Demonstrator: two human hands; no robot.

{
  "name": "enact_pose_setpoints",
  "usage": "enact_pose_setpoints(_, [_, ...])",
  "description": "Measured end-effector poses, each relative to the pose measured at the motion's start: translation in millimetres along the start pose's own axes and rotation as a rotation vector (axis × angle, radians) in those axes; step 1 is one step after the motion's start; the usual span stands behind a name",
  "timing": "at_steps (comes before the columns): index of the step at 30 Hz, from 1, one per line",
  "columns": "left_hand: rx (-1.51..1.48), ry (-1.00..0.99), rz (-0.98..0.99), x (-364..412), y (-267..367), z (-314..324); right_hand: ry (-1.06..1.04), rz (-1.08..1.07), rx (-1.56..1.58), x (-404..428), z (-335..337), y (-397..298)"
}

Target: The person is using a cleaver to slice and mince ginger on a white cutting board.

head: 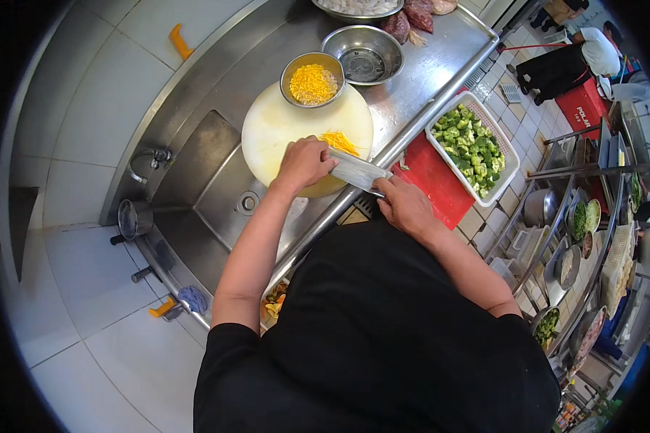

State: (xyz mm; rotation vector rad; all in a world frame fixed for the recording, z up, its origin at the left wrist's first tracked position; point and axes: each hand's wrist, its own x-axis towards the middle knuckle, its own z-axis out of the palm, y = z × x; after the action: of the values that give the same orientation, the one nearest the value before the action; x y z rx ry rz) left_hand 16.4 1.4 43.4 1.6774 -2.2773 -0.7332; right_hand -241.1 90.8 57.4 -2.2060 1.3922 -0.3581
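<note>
My right hand (406, 205) grips the handle of a broad-bladed cleaver (357, 170). The fingertips of my left hand (307, 162) are at the blade's far end, over the round white cutting board (260, 122); whether they pinch the blade or only touch it is hard to tell. Thin yellow-orange strips (340, 142) lie on the board just beyond the blade. A steel bowl (286, 81) with finely chopped yellow pieces (313, 84) stands on the board's far part. Touching it is a second steel bowl (392, 59), which looks empty.
The board overlaps a steel sink (222, 189) with a tap (157, 157). Red-purple pieces (420, 13) and a bowl of pale pieces (357, 6) lie farther back. A white basket (512, 162) of green vegetable pieces and a red board (439, 184) are at right. A person (569, 65) stands beyond.
</note>
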Motion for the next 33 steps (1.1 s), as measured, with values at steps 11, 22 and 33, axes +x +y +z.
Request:
enact_pose_setpoints(11, [-0.024,-0.034,-0.029,36,-20,28,-0.085,-0.124,-0.032,-21,-24,15])
enact_pose_setpoints(22, [0.236,-0.252,0.516,44,-40,23,-0.089,0.137,0.21,-86,-59,29])
enact_pose_setpoints(33, [0.248,0.206,-0.247,-19,-17,55,0.069,0.38,0.498,-81,-34,38])
